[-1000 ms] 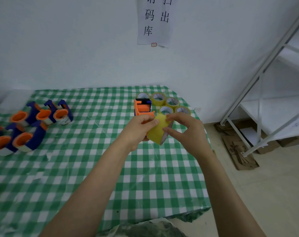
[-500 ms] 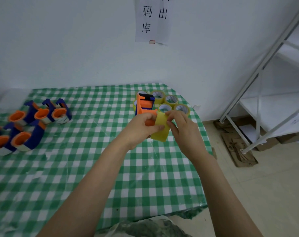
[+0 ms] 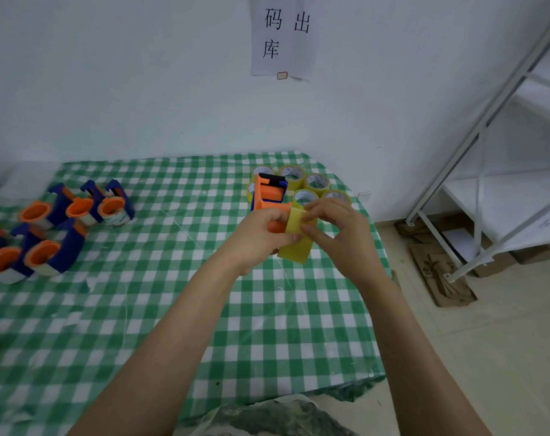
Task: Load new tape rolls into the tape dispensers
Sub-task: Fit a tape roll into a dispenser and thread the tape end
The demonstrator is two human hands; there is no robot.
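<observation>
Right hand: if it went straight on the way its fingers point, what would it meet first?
The yellow tape roll, which the right hand pinches; behind it, probably the left hand holding the dispenser.

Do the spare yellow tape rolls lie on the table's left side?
No, the spare yellow tape rolls lie at the far right corner of the green checked table.

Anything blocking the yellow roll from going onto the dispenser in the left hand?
Nothing visible does. The yellow roll already touches the dispenser gripped by the left hand; the right hand pinches the roll. Fingers hide part of the joint.
</observation>
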